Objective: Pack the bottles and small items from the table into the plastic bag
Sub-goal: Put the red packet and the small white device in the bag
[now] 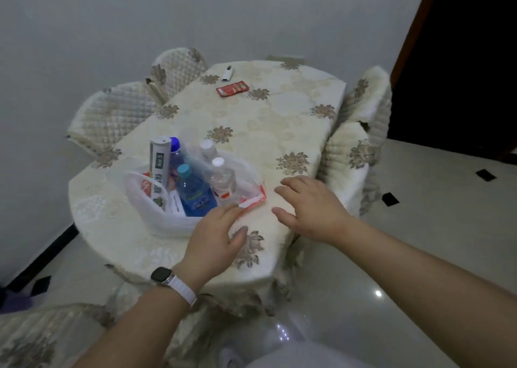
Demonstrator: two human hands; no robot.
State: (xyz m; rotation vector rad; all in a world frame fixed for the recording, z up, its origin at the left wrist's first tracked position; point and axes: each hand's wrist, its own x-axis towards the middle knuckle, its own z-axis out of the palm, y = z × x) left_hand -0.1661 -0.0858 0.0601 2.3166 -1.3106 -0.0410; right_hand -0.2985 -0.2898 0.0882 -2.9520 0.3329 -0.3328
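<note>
A white plastic bag (156, 213) stands open on the near left part of the table (279, 121). Inside it are a blue bottle with a light blue cap (193, 191), two clear bottles with white caps (222, 177), a bottle with a dark blue cap (175, 149) and a grey-white tube (160, 160). My left hand (216, 233), fingers straight, touches the bag's red-printed near edge (251, 199). My right hand (310, 205) hovers open just right of the bag, holding nothing. A red packet (232, 88) and a small white lighter-like item (228, 73) lie at the table's far end.
Quilted chairs stand around the table: two at the left (117, 113), two at the right (352, 155), one at the near left corner (36, 337). Glossy floor tiles (419, 241) lie to the right. A dark doorway (458, 59) is at the far right.
</note>
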